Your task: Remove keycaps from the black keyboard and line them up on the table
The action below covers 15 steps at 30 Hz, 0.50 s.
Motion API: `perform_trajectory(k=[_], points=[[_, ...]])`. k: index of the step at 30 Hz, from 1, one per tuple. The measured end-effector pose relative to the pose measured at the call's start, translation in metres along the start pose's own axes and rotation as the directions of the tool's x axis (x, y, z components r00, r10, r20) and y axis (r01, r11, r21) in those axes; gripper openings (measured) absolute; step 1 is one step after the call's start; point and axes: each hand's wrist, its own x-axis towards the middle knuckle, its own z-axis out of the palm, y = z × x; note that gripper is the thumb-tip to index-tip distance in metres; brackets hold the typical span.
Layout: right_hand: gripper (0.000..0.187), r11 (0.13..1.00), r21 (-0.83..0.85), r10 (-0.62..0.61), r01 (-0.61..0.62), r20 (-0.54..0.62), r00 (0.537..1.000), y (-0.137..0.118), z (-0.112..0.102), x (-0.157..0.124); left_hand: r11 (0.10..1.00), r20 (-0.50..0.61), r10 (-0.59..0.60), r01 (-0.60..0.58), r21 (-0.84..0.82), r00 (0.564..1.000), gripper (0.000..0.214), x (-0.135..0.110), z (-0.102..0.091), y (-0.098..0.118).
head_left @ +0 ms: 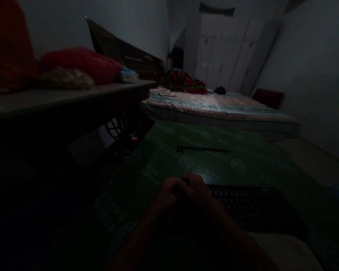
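Observation:
The room is very dark. My left hand (167, 195) and my right hand (198, 192) are pressed together low in the middle, fingers curled closed around a small thing I cannot make out; a thin pin-like tip sticks up between them. Both hands hover over a green printed board (164, 158). A black keyboard (254, 207) lies just right of my right hand. Farther out on the board rests a black row of keycaps (203, 149).
A sewing-machine table (70, 96) at left carries a red bag (81, 64) and a clear plastic bag (64, 78). Beyond the board lies a mattress (214, 107) with bright crumpled clothes (183, 81). White wardrobes (223, 49) stand at the back.

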Motion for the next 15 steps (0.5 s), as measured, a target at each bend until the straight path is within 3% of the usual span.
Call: perform_trajectory(k=[9,15], points=[[0.031,0.967,0.233,0.105,-0.102,-0.002,0.994,0.008,0.006,0.0,1.0,0.047,0.0,0.001,-0.022,0.999,0.017,-0.001,-0.004,0.008],[0.031,0.928,0.355,0.116,-0.115,0.017,0.993,0.011,0.01,0.0,0.997,0.045,0.072,-0.073,0.013,0.996,0.015,-0.001,-0.001,-0.003]])
